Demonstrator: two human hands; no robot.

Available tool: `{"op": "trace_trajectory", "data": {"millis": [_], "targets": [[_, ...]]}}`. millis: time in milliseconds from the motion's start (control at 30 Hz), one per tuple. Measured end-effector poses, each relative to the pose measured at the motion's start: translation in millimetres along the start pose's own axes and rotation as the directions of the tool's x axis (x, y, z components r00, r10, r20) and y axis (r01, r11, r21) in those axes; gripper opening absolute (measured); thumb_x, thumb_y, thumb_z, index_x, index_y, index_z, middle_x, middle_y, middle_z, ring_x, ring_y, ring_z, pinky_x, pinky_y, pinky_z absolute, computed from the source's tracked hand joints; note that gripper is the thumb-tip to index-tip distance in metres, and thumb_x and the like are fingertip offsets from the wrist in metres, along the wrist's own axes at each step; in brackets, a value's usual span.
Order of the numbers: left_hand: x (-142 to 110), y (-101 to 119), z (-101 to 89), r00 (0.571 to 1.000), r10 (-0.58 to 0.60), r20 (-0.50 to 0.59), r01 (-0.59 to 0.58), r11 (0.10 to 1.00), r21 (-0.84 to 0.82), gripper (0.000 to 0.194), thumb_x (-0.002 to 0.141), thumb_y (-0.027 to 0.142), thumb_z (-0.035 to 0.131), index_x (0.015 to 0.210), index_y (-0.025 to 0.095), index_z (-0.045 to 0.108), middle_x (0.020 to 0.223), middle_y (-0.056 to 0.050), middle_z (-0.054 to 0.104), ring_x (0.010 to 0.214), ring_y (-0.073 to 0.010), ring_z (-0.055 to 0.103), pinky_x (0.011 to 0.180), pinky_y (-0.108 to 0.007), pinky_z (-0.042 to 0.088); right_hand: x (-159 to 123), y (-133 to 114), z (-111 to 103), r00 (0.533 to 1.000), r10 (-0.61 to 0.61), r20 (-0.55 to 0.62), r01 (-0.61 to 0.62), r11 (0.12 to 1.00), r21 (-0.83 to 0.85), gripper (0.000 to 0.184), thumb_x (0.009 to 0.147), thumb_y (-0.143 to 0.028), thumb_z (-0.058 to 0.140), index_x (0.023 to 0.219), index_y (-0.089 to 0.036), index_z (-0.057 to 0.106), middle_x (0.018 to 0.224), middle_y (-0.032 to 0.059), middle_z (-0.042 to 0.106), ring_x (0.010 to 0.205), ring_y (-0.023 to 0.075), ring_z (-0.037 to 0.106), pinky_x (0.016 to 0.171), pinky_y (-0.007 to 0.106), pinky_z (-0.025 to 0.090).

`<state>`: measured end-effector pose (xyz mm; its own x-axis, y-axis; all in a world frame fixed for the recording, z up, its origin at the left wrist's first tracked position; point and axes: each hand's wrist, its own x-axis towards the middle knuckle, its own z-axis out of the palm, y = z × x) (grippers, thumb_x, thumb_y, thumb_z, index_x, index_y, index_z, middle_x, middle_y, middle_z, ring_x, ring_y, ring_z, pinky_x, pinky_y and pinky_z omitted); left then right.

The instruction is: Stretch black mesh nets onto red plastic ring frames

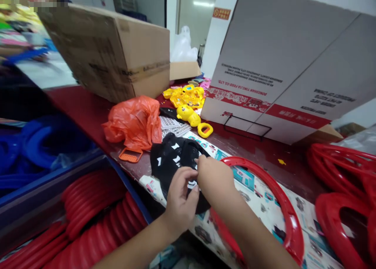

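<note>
A black mesh cloth (166, 159) with white bow-like prints lies bunched on the table in front of me. My left hand (183, 198) has its fingers bent over the cloth's near side, pinching its edge. Just to the right, my right hand (216, 177) is closed at the same edge, its fingertips meeting those of the left; most of its fingers are hidden behind the back of the hand. A red plastic ring (289, 214) rests on the printed sheet (264, 200) under my right forearm, which covers part of it.
An orange plastic bag (133, 122) and an orange plastic piece (131, 155) lie left of the cloth. Beyond are yellow toy parts (188, 116) and two large cartons (143, 53). Red rings fill a blue bin (133, 188) at left; more red rings (340, 218) are at right.
</note>
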<state>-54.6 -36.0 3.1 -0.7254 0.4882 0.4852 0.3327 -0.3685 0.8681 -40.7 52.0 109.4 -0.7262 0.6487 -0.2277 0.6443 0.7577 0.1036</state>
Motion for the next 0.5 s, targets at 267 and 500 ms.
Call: {"op": "trace_trajectory", "data": {"millis": [267, 500], "targets": [[-8, -19, -8.6, 0.997, -0.014, 0.075, -0.004, 0.972, 0.235, 0.028, 0.083, 0.011, 0.046, 0.109, 0.021, 0.051, 0.109, -0.011, 0.058, 0.102, -0.0217, 0.062, 0.089, -0.039, 0.056, 57, -10, 28, 0.994, -0.08, -0.073, 0.078, 0.997, -0.022, 0.035, 0.091, -0.04, 0.056, 0.111, -0.012, 0.062, 0.115, 0.0198, 0.063, 0.114, 0.0335, 0.058, 0.086, 0.04, 0.049], [-7, -39, -33.0, 0.946, -0.046, 0.322, -0.149, 0.819, 0.554, 0.021, 0.081, 0.018, 0.055, 0.098, 0.016, 0.066, 0.113, -0.016, 0.067, 0.121, -0.0369, 0.053, 0.107, -0.063, 0.036, 68, -6, 50, 0.992, -0.121, -0.041, 0.124, 0.99, 0.074, 0.031, 0.092, -0.036, 0.058, 0.114, -0.015, 0.06, 0.116, 0.0076, 0.061, 0.102, 0.02, 0.061, 0.089, 0.043, 0.052]]}}
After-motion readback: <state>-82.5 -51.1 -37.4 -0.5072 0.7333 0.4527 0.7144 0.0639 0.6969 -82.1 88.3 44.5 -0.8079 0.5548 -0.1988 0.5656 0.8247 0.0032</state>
